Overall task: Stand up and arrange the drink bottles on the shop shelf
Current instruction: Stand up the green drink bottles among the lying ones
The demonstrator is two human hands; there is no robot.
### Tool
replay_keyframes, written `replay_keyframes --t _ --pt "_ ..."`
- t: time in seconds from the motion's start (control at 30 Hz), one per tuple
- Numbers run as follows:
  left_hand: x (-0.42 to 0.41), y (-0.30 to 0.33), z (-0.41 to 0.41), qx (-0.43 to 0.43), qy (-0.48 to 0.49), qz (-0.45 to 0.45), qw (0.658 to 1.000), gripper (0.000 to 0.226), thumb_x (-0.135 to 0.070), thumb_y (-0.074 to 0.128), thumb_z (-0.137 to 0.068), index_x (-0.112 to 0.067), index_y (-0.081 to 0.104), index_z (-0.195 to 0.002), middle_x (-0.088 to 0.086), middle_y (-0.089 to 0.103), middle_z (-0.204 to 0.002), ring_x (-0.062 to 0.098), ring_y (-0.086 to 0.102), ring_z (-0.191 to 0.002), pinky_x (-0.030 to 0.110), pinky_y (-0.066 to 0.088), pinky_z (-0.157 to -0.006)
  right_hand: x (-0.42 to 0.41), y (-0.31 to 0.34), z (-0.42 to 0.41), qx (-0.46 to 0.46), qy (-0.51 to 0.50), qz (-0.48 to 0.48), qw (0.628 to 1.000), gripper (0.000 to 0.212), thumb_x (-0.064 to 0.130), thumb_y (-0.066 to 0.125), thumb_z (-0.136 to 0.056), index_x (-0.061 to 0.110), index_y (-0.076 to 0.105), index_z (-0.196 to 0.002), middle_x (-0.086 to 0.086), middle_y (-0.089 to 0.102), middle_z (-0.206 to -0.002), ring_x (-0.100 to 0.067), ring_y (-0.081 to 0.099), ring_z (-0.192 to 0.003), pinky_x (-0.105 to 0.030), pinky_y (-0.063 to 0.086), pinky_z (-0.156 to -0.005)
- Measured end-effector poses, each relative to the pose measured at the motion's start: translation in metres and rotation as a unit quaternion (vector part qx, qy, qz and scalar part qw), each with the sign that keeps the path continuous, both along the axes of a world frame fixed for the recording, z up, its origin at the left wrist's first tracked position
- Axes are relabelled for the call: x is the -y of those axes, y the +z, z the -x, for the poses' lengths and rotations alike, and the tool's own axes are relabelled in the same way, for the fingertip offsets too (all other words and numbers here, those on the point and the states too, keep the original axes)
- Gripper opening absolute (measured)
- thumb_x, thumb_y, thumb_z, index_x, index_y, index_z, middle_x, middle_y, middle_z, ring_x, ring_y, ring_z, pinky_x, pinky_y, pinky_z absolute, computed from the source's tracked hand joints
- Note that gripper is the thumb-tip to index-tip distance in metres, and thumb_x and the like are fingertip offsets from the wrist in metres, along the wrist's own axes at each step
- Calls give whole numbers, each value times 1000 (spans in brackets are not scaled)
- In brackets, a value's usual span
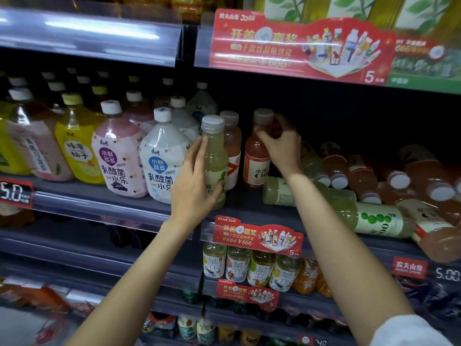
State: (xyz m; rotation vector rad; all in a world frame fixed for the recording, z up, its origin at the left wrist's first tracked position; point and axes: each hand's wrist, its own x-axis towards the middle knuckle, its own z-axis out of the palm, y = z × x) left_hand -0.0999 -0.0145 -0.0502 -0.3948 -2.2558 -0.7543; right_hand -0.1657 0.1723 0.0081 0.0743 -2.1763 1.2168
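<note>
Left hand (194, 181) grips green bottle (215, 156).

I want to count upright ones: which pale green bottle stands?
The pale green bottle held by the left hand; the other green bottles lie on their sides.

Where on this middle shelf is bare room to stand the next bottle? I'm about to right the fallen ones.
Bare shelf shows in front of the upright orange bottle held by the right hand, between the pale green bottle in the left hand and the lying green bottle. Rightward it is crowded with toppled bottles; leftward, large bottles stand packed.
</note>
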Motion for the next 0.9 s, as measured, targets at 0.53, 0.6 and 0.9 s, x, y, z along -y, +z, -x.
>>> replay_keyframes --t 0.53,0.6,0.9 --pt "-1 -1 1 -13 8 0 1000 96 -20 77 -73 -16 20 -150 10 37 -147 17 40 -121 20 38 -57 17 -47 -10 55 -75 -133 987 76 29 75 -79 18 32 -141 -11 47 -132 -32 54 -113 -41 47 -84" --pt "-2 -2 1 -15 9 -1 1000 96 -20 77 -73 -16 20 -150 9 36 -147 17 40 -122 20 38 -57 21 -47 -6 58 -66 -138 986 76 27 73 -81 17 30 -143 -13 46 -131 -33 54 -114 -40 47 -85" --pt "-2 -5 5 -31 18 7 999 95 -19 75 -75 -14 18 -151 11 33 -150 21 42 -124 15 40 -57 -22 -43 -49 61 73 -235 967 72 26 65 -88 19 25 -148 -7 32 -146 -22 29 -133 -29 25 -108"
